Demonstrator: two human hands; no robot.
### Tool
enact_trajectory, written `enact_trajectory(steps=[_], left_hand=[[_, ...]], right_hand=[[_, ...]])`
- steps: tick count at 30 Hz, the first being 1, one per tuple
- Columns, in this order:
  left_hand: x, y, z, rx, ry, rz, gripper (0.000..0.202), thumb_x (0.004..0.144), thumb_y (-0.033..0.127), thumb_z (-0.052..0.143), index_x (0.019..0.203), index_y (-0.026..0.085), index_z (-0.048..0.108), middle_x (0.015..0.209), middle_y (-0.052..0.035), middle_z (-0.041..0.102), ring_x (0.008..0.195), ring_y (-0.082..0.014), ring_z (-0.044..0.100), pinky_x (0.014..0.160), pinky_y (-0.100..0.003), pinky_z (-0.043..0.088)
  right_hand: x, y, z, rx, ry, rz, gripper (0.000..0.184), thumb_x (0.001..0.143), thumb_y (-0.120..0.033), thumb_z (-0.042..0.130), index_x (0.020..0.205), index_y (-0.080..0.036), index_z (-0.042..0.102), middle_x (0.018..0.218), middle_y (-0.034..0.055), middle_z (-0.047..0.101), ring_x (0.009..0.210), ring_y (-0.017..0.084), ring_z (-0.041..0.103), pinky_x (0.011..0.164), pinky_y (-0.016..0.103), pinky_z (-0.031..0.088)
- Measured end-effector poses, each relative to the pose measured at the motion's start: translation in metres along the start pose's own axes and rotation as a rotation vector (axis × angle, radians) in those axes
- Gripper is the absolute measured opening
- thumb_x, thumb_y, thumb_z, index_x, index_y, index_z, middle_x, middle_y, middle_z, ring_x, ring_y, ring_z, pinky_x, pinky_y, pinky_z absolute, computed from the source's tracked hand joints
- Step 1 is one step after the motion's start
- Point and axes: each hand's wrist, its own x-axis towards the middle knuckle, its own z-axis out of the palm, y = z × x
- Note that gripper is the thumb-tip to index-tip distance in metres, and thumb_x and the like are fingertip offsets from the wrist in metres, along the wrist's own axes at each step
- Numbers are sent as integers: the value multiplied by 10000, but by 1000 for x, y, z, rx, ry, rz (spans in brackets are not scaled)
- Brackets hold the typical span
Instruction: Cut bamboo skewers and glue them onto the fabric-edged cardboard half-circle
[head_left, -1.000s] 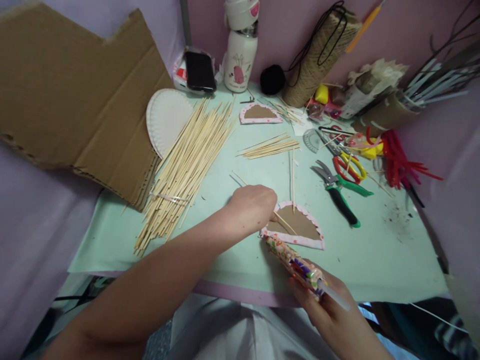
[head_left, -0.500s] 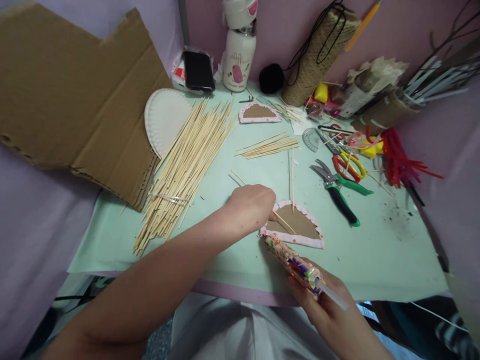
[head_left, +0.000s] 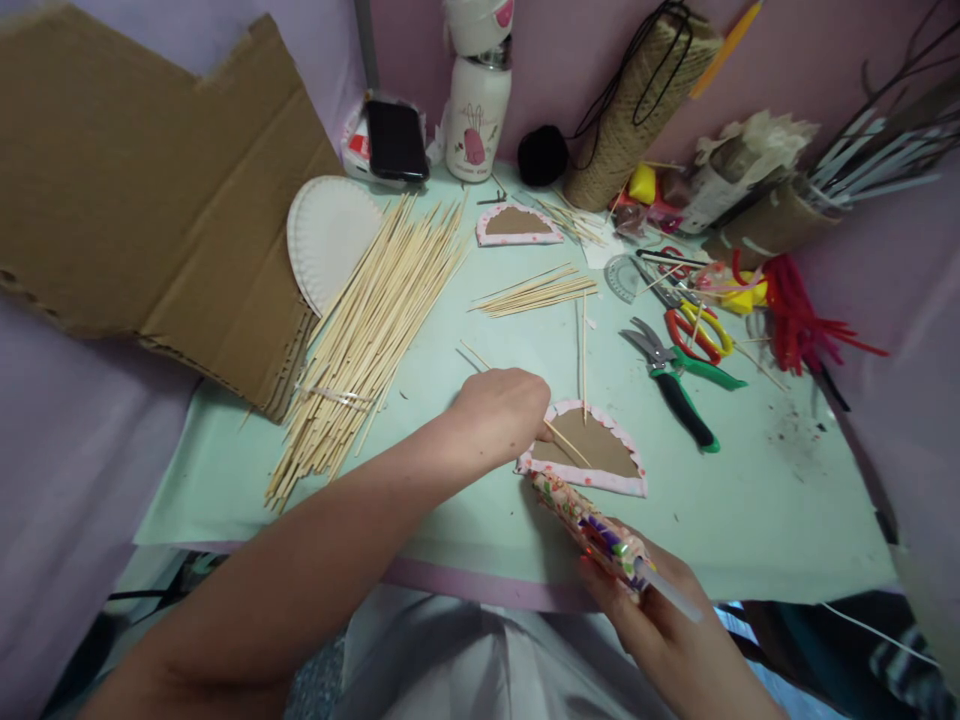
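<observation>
My left hand (head_left: 506, 408) is closed around a thin bamboo stick (head_left: 568, 444), whose one end lies over a half-round cardboard piece (head_left: 600, 447) edged with pink-and-white cloth. Another stick (head_left: 585, 358) stretches away from the curved edge of that piece. A flower-patterned hot glue gun (head_left: 589, 525) is in the grip of my right hand (head_left: 652, 600), with a clear glue stick poking from its back. The gun's nose is at the piece's near left corner, and I cannot tell whether it touches. Most of my left fingers are hidden.
A tied bundle of sticks (head_left: 367, 345) and a big cardboard sheet (head_left: 172, 190) lie left. Farther back are loose sticks (head_left: 536, 292), a second cloth-edged half-round (head_left: 517, 226) and a white bottle (head_left: 478, 120). Green-handled pruning shears (head_left: 675, 385) and scissors (head_left: 697, 333) lie right.
Almost nothing differs. Both hands, the stick and the glue gun stay in nearly the same place, with only a slight shift of the view.
</observation>
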Motion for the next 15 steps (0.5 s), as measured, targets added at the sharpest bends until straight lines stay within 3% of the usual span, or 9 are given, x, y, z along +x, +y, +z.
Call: enact_trajectory(steps=[8,15], left_hand=[[0,0,1,22,15,10,250,825,352,578,783,131,690,761,-120,657,707,-213,629,538,-268,335],[-1,1,1,29,13,8,242,828,336,578,784,127,692,773,-124,663,701,-202,626,550,-265,347]], right_hand=[[2,-3,1,1,-26,-19,193,898,-289,499,1027,-191,604,870,54,676,708,152,610,659,212,505],[-4,-1,-1,-15,-26,10,171,907,-311,485,909,-186,602,693,24,612,612,148,568,587,215,490]])
